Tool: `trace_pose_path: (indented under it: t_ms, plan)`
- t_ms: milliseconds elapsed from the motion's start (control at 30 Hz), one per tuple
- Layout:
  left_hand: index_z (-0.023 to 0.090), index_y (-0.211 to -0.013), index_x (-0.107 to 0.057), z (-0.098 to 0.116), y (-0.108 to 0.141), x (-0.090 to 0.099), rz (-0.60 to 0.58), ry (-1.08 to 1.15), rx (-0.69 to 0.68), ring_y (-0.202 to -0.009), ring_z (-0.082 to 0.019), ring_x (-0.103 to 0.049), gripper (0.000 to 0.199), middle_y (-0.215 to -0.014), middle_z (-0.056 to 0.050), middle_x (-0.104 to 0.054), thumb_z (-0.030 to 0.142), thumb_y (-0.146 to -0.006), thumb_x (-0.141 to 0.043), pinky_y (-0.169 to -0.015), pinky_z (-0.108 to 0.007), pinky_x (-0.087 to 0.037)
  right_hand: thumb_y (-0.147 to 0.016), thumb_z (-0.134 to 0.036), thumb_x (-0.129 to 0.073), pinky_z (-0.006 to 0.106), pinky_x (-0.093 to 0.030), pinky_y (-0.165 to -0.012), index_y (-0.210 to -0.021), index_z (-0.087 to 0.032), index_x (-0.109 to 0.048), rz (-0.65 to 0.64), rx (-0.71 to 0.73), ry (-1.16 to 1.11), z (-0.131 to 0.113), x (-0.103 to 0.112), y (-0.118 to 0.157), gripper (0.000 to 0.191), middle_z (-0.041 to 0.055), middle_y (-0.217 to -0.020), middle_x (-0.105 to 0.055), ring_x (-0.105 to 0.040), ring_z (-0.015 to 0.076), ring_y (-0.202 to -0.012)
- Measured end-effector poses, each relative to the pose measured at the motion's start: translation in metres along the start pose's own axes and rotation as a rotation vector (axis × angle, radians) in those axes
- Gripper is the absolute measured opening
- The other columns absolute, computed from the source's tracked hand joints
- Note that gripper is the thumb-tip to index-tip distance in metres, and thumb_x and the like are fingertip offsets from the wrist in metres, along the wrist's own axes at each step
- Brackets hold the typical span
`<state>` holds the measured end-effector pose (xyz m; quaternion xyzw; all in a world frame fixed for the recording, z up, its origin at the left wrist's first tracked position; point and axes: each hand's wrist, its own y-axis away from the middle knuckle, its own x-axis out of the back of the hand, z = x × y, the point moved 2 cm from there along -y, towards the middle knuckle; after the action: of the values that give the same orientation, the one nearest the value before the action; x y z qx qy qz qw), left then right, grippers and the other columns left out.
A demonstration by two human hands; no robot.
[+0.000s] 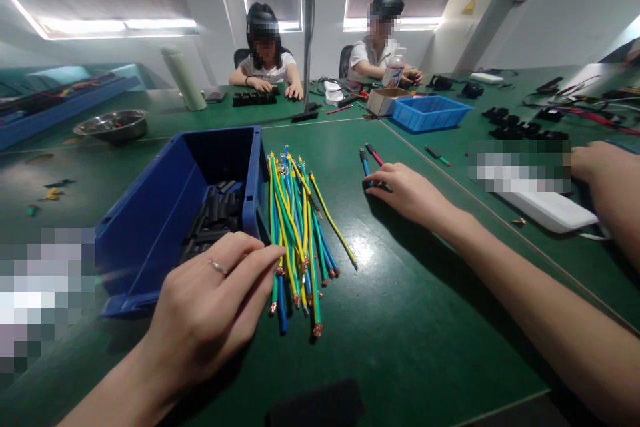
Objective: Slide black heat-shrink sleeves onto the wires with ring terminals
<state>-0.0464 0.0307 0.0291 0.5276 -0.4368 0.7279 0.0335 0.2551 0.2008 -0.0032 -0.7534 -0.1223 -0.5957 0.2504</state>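
Observation:
My right hand (400, 190) is closed around the lower part of a blue wire (365, 165) with a black sleeve at its far end. A red wire (374, 155), also black-tipped, lies right beside it on the green table. My left hand (220, 300) wears a ring, and its fingers are pressed together at the left edge of a bundle of cut wires (300, 213). These are blue and yellow-green, with bare copper at their near ends. Whatever sits between the left fingertips is hidden. Just left of the bundle, a dark blue bin (145, 213) holds black tube pieces (220, 210).
Beyond my right hand are a light blue tray (433, 113), a cardboard box (387, 101) and another sleeved wire (437, 155). A metal bowl (113, 125) and a green bottle (184, 77) stand at left. Two people sit across; another person's arm (610, 187) reaches in at right.

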Motion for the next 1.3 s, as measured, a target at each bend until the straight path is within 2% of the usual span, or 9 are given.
trace_pose_path:
  t_ms: [100,233,667,733,833,900,1000,1167,1300]
  plan:
    - [0.012,-0.116,-0.061,0.0,0.0,0.0,0.003,0.0,0.004,-0.084,-0.015,-0.06,0.023,-0.098,-0.007,-0.061,0.01,-0.094,-0.056,-0.071,-0.027,-0.05,-0.095,-0.033,-0.049,0.043,-0.045,-0.089,-0.114,-0.016,-0.071,0.104,0.015,0.07,0.002,-0.009,-0.003,0.033,0.014,-0.105,-0.066,-0.053,0.0285,-0.101]
    - [0.013,-0.117,-0.06,0.0,0.001,0.0,0.019,-0.004,0.008,-0.083,-0.014,-0.06,0.024,-0.098,-0.007,-0.061,0.01,-0.095,-0.054,-0.07,-0.027,-0.049,-0.097,-0.031,-0.043,0.045,-0.043,-0.086,-0.116,-0.016,-0.071,0.199,-0.006,0.146,0.002,-0.018,-0.006,0.037,0.0154,-0.105,-0.065,-0.049,0.0298,-0.099]
    - [0.012,-0.116,-0.061,0.0,0.0,0.0,0.002,-0.012,-0.003,-0.081,-0.015,-0.061,0.023,-0.096,-0.007,-0.061,0.01,-0.094,-0.055,-0.067,-0.027,-0.05,-0.096,-0.038,-0.041,0.049,-0.041,-0.085,-0.106,-0.017,-0.075,0.299,-0.15,0.274,-0.001,-0.019,-0.002,0.041,0.0171,-0.103,-0.062,-0.046,0.0335,-0.1]
    - [0.013,-0.116,-0.061,0.0,0.001,0.0,0.001,-0.012,0.006,-0.081,-0.015,-0.061,0.023,-0.097,-0.007,-0.061,0.011,-0.094,-0.054,-0.067,-0.027,-0.05,-0.095,-0.039,-0.042,0.051,-0.04,-0.089,-0.104,-0.016,-0.075,0.34,-0.188,0.281,0.011,-0.014,-0.004,0.041,0.018,-0.113,-0.06,-0.045,0.0359,-0.108]
    - [0.013,-0.115,-0.062,0.0,0.001,0.0,-0.006,-0.017,0.014,-0.082,-0.015,-0.061,0.022,-0.097,-0.007,-0.061,0.011,-0.094,-0.055,-0.067,-0.027,-0.05,-0.094,-0.03,-0.041,0.054,-0.036,-0.095,-0.109,-0.012,-0.073,0.435,-0.319,0.279,0.054,-0.001,-0.006,0.04,0.0214,-0.132,-0.051,-0.037,0.0403,-0.125]
    - [0.012,-0.114,-0.062,0.001,0.001,0.001,-0.005,-0.018,0.013,-0.081,-0.015,-0.061,0.022,-0.096,-0.006,-0.061,0.011,-0.093,-0.056,-0.067,-0.027,-0.05,-0.091,-0.024,-0.045,0.052,-0.034,-0.098,-0.108,-0.011,-0.073,0.414,-0.483,0.185,0.089,0.004,-0.005,0.035,0.0224,-0.129,-0.055,-0.041,0.0379,-0.126]
    - [0.011,-0.114,-0.062,0.001,0.0,0.002,0.004,-0.003,0.009,-0.081,-0.015,-0.06,0.022,-0.096,-0.006,-0.06,0.01,-0.093,-0.057,-0.067,-0.027,-0.05,-0.092,-0.021,-0.043,0.048,-0.039,-0.092,-0.097,-0.008,-0.076,0.369,-0.532,0.119,0.119,0.004,-0.006,0.035,0.0252,-0.107,-0.066,-0.056,0.0342,-0.109]
    - [0.01,-0.114,-0.062,0.002,-0.002,0.001,-0.011,0.0,-0.003,-0.081,-0.015,-0.059,0.022,-0.095,-0.007,-0.059,0.009,-0.093,-0.055,-0.067,-0.028,-0.049,-0.089,-0.019,-0.045,0.038,-0.044,-0.093,-0.111,-0.014,-0.074,0.37,-0.37,0.03,0.09,-0.01,-0.023,0.037,0.0148,-0.118,-0.068,-0.061,0.0268,-0.106]
    - [0.01,-0.113,-0.062,0.002,-0.002,0.0,0.0,-0.009,-0.005,-0.081,-0.015,-0.059,0.022,-0.095,-0.007,-0.058,0.009,-0.093,-0.056,-0.067,-0.027,-0.047,-0.092,-0.028,-0.046,0.034,-0.048,-0.088,-0.117,-0.016,-0.072,0.318,-0.284,-0.038,0.066,-0.02,-0.037,0.038,0.0121,-0.11,-0.072,-0.066,0.0235,-0.096]
